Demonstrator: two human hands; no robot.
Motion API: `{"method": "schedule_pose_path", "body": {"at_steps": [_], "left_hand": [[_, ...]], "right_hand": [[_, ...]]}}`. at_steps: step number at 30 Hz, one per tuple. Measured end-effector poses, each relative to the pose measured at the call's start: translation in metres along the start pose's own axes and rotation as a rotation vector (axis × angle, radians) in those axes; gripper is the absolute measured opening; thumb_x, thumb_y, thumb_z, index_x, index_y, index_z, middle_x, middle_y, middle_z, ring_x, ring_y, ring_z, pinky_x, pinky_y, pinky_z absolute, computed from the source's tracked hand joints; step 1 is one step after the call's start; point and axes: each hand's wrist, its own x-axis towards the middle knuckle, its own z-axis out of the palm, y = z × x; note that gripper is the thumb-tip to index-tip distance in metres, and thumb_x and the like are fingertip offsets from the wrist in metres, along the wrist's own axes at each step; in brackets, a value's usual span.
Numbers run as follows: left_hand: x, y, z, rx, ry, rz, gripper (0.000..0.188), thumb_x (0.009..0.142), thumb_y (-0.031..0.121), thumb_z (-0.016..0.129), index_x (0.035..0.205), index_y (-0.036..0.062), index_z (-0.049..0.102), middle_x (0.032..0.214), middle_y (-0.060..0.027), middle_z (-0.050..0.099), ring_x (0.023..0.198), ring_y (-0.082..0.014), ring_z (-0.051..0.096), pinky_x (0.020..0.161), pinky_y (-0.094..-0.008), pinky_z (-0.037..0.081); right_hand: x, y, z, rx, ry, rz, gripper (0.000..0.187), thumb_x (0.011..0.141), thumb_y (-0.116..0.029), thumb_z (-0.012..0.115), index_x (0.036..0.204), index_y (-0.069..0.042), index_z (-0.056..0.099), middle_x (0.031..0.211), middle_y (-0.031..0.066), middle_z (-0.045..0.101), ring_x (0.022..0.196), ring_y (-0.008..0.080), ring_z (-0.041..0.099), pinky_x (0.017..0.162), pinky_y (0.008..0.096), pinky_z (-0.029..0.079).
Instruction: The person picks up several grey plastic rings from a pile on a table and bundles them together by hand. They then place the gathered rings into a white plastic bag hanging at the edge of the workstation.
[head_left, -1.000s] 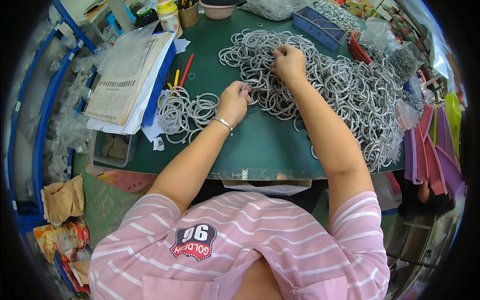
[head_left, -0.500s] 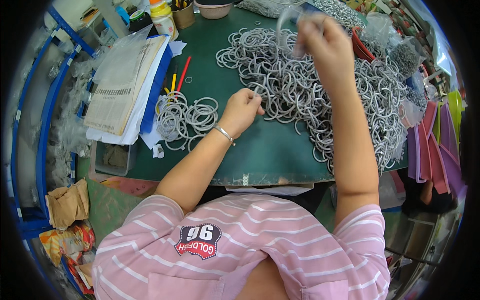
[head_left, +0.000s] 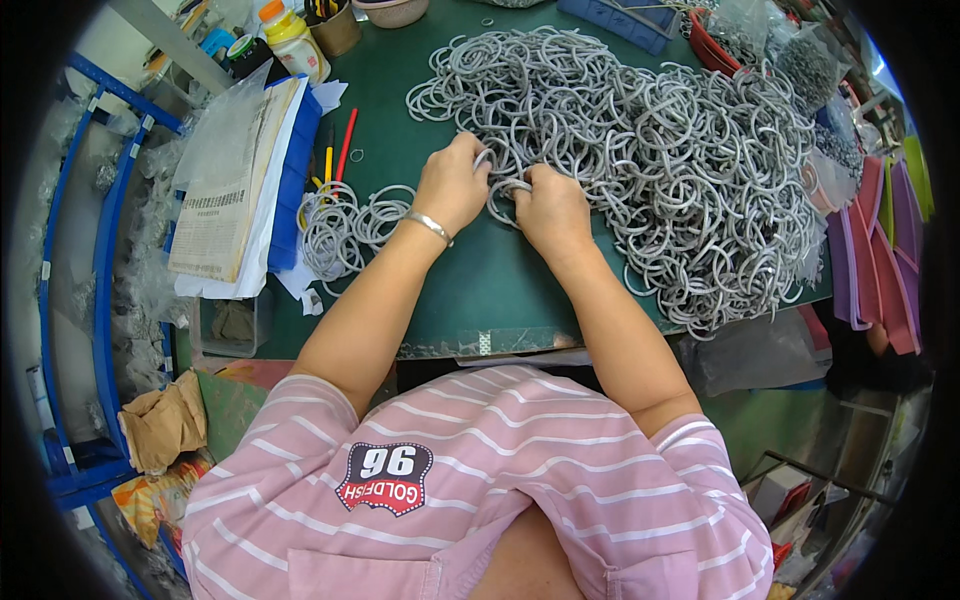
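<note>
"In the head view, where are the hands?"

"Close together over the green table [head_left: 470, 300], at the near left edge of a big pile of grey rings [head_left: 650, 140]. The left hand [head_left: 452, 185] is a little farther from the body than the right hand [head_left: 556, 212]."

"And the fingers?"

"Narrow on both. The left thumb and fingers are pinched on a grey ring [head_left: 485, 158] at their tips. The right ones are pinched on an open ring [head_left: 512, 188], which curves down in the gap between the hands."

"Are those two joined?"

"I can't tell; the fingers cover too much."

"Where are the rest of the rings?"

"Most are in the pile, heaped across the far middle and right of the table. A smaller bunch of rings [head_left: 348, 218] lies left of the left forearm, and a silver bracelet [head_left: 430, 227] sits around that wrist."

"What is near the bunch?"

"A red pen [head_left: 346, 145] and a yellow pencil [head_left: 328, 165] lie just beyond it. Left of those, a newspaper [head_left: 215, 220] rests tilted against a blue bin [head_left: 296, 165]."

"And past the pile?"

"A blue basket [head_left: 620, 22] and a red bowl [head_left: 710, 45], both at the far side."
</note>
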Motion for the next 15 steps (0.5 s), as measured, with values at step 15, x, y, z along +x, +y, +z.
{"method": "schedule_pose_path", "body": {"at_steps": [15], "left_hand": [[-0.029,0.019,-0.021,-0.172,0.223,0.296,0.01,0.081,-0.001,0.065,0.088,0.0026,0.058,0.089,-0.0076,0.063,0.078,-0.0146,0.063,0.065,-0.0297,0.052]], "right_hand": [[-0.045,0.004,-0.054,0.921,0.07,-0.153,0.01,0.083,0.004,0.054,0.09,-0.003,0.058,0.083,0.0091,0.06,0.072,0.0154,0.059,0.064,0.0286,0.049]]}}
